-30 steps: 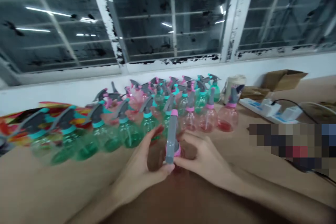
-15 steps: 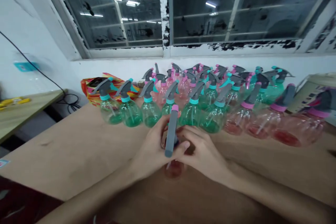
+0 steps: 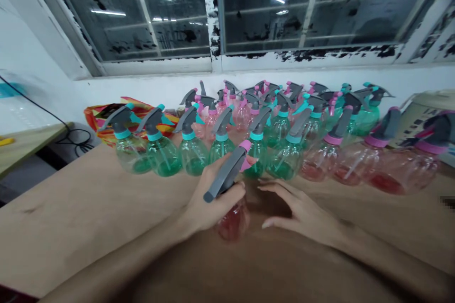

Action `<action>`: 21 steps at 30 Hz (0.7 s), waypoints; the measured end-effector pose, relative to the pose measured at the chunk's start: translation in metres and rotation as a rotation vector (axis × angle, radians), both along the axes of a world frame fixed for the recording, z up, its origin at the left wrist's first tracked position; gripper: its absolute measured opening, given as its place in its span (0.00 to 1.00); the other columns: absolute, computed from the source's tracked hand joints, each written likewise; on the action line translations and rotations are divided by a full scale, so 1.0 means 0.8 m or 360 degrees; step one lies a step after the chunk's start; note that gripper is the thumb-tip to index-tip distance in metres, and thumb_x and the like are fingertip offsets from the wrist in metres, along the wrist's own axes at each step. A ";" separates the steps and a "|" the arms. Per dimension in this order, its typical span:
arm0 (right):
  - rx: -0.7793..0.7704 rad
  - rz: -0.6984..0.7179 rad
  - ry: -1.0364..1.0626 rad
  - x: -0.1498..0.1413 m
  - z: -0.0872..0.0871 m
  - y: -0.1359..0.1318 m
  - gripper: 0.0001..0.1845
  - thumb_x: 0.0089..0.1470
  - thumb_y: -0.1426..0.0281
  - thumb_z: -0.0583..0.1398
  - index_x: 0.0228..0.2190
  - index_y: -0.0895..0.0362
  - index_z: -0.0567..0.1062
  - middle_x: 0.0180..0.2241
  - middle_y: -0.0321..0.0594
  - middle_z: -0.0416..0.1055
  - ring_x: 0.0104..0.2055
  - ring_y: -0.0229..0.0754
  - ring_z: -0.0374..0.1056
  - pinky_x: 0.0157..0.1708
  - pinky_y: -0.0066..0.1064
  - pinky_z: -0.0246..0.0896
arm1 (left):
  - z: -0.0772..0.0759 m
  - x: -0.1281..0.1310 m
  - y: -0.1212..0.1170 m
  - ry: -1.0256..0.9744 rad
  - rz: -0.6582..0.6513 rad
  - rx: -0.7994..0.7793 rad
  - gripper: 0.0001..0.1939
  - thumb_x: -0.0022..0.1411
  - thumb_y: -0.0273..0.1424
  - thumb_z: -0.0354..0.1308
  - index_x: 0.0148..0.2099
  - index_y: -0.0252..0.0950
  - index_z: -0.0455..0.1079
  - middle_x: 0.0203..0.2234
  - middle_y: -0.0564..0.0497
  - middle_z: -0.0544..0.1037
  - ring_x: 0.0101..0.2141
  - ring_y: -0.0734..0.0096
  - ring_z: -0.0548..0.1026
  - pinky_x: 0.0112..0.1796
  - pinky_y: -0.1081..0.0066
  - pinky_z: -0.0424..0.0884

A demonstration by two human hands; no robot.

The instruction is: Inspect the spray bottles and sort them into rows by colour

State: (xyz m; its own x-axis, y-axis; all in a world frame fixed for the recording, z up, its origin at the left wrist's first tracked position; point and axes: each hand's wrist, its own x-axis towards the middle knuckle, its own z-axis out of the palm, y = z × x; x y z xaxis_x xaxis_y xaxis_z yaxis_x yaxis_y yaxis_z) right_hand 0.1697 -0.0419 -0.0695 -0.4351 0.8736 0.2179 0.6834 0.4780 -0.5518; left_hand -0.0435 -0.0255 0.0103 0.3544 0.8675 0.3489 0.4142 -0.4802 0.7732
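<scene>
My left hand (image 3: 209,201) is wrapped round the neck of a pink spray bottle (image 3: 232,220) with a grey trigger head (image 3: 224,175) and a pink nozzle, standing on the brown table (image 3: 88,218). The trigger head points towards the lower left. My right hand (image 3: 300,210) hovers just right of the bottle, fingers spread and curved, holding nothing. Behind them stand several green spray bottles (image 3: 159,151) with teal collars and several pink spray bottles (image 3: 330,161) with pink collars, all with grey triggers.
A red and yellow bag (image 3: 103,116) lies at the back left by the white wall under the windows. A printed cylinder (image 3: 423,113) stands at the far right. A second table (image 3: 21,149) with a black cable (image 3: 71,135) is on the left.
My right hand has let go of the bottle and drawn off to the right. The trigger head has turned from pointing at me to the lower left. The camera has shifted left.
</scene>
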 end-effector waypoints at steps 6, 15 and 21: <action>0.0057 -0.0018 -0.0095 0.028 -0.038 -0.007 0.30 0.50 0.53 0.58 0.53 0.49 0.64 0.57 0.43 0.61 0.58 0.50 0.57 0.55 0.49 0.55 | -0.005 0.017 0.018 0.0028 -0.0155 -0.0015 0.12 0.54 0.33 0.51 0.42 0.43 0.66 0.20 0.58 0.65 0.18 0.75 0.62 0.23 0.73 0.66; 0.0226 0.0006 -0.0220 0.026 -0.051 -0.012 0.30 0.54 0.54 0.56 0.56 0.52 0.63 0.58 0.43 0.60 0.60 0.50 0.54 0.56 0.50 0.53 | -0.005 0.022 0.021 0.0149 -0.0132 0.0037 0.04 0.55 0.34 0.52 0.33 0.39 0.64 0.18 0.59 0.62 0.16 0.78 0.57 0.18 0.76 0.60; 0.0243 0.0032 -0.0193 0.025 -0.043 -0.012 0.29 0.55 0.56 0.56 0.56 0.52 0.62 0.58 0.42 0.60 0.60 0.49 0.54 0.57 0.48 0.53 | 0.003 0.020 0.021 0.0182 -0.0129 0.0066 0.06 0.58 0.35 0.52 0.31 0.40 0.63 0.22 0.56 0.66 0.21 0.74 0.65 0.24 0.74 0.66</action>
State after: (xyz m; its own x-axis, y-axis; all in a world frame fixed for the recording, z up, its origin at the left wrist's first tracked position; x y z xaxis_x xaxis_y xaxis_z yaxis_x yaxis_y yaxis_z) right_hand 0.1899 -0.0514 -0.1042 -0.4834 0.8252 0.2923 0.7298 0.5643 -0.3860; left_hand -0.0278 -0.0090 0.0129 0.4622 0.8202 0.3372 0.4571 -0.5462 0.7020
